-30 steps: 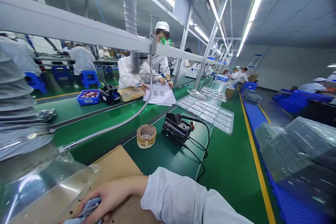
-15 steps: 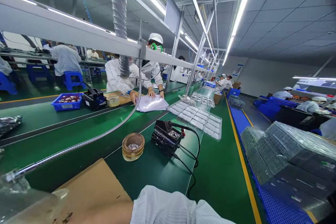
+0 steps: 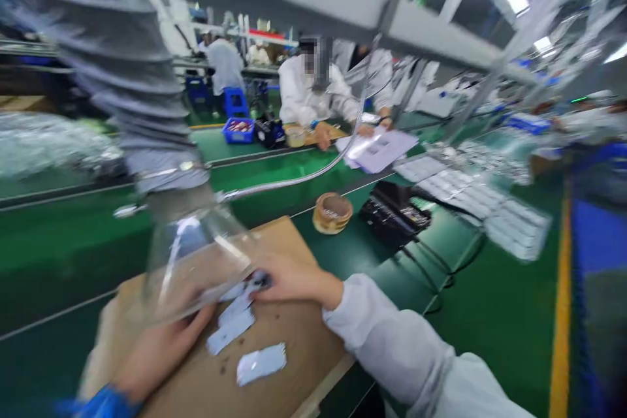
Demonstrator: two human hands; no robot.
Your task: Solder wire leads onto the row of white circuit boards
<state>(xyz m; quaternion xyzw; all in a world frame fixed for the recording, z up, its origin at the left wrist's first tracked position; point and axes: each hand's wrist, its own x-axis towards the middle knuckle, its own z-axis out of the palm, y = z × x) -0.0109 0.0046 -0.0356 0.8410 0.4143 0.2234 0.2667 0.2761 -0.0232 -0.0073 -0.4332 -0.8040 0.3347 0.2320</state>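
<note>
My right hand (image 3: 294, 279) reaches in from the lower right in a pale sleeve, its fingertips pinching a small dark-ended foil packet (image 3: 259, 280). My left hand (image 3: 161, 353), with a blue cuff, lies at the lower left, partly behind a clear plastic hood (image 3: 196, 261) on a ribbed grey duct (image 3: 132, 72). Two blue-white foil packets (image 3: 261, 363) (image 3: 230, 332) lie loose on a brown cardboard sheet (image 3: 304, 333). The picture is motion-blurred.
A round wooden-rimmed dish (image 3: 332, 213) and a black soldering station (image 3: 392, 212) stand on the green bench beyond the cardboard. Clear plastic trays (image 3: 470, 196) lie to the right. A co-worker's hands (image 3: 343, 130) rest near papers (image 3: 377, 150) across the bench.
The view has swung and tilted sharply. My right hand has returned to view with my left, both over the cardboard. Foil packets now lie spread on the sheet.
</note>
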